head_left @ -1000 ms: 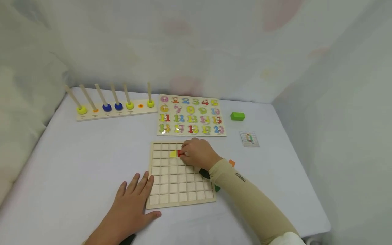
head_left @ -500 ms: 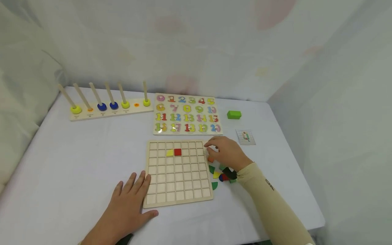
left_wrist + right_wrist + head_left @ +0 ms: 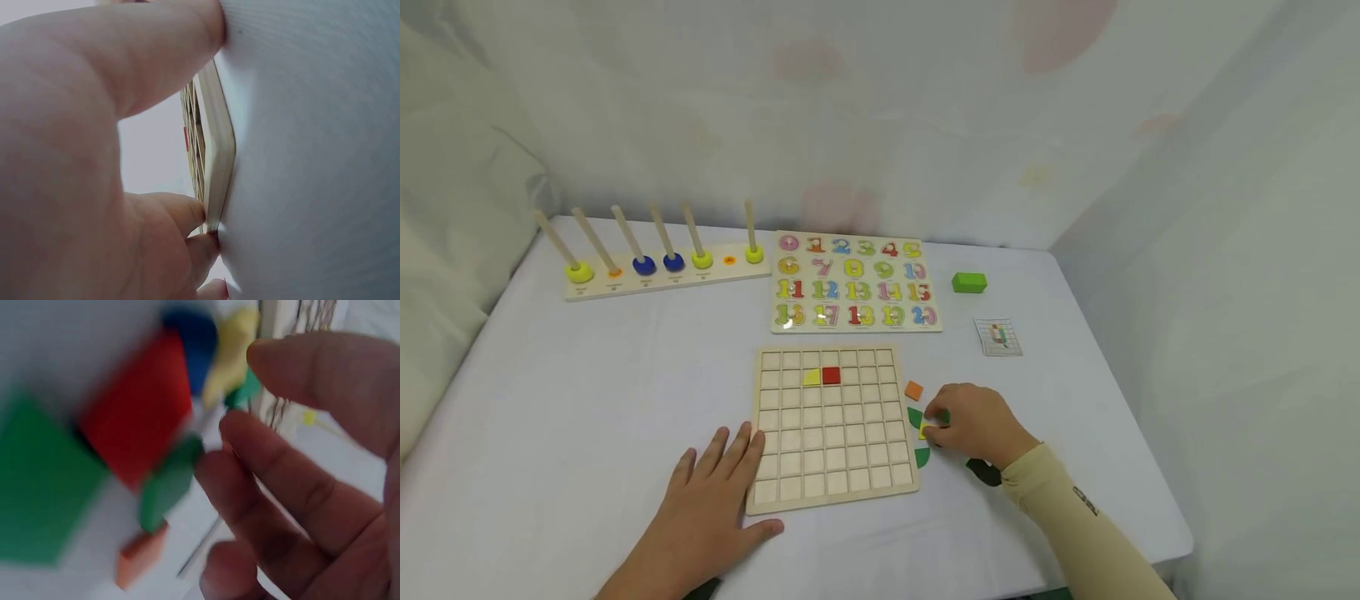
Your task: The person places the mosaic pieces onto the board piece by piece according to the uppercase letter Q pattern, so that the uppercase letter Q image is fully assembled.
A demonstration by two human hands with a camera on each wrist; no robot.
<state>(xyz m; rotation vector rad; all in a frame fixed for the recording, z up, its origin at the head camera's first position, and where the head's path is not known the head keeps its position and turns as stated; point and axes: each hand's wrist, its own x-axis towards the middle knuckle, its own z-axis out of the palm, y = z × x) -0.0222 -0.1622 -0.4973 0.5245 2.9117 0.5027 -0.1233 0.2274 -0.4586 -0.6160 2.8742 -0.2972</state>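
My left hand (image 3: 711,500) lies flat with fingers spread, fingertips at the left edge of the wooden grid board (image 3: 835,500). In the left wrist view its fingers (image 3: 178,212) touch the board's side. Two tiles sit in the board's second row: a yellow quarter-round tile (image 3: 812,377) and a red square tile (image 3: 831,375). My right hand (image 3: 977,423) is over the loose tiles right of the board. In the right wrist view its thumb and fingers stand apart, with the thumb tip at a yellow tile (image 3: 234,353). Red (image 3: 140,412), blue and green tiles lie close by, blurred.
A number puzzle board (image 3: 857,283) lies behind the grid board, with a pegged counting stand (image 3: 670,275) to its left. Further right are a green block (image 3: 969,282) and a pattern card (image 3: 998,337). An orange tile (image 3: 913,390) lies by the board's right edge.
My right hand has left the red tile in the grid and moved right, then down towards me to the loose tiles. The left hand stays at the board's edge. The view has shifted slightly.
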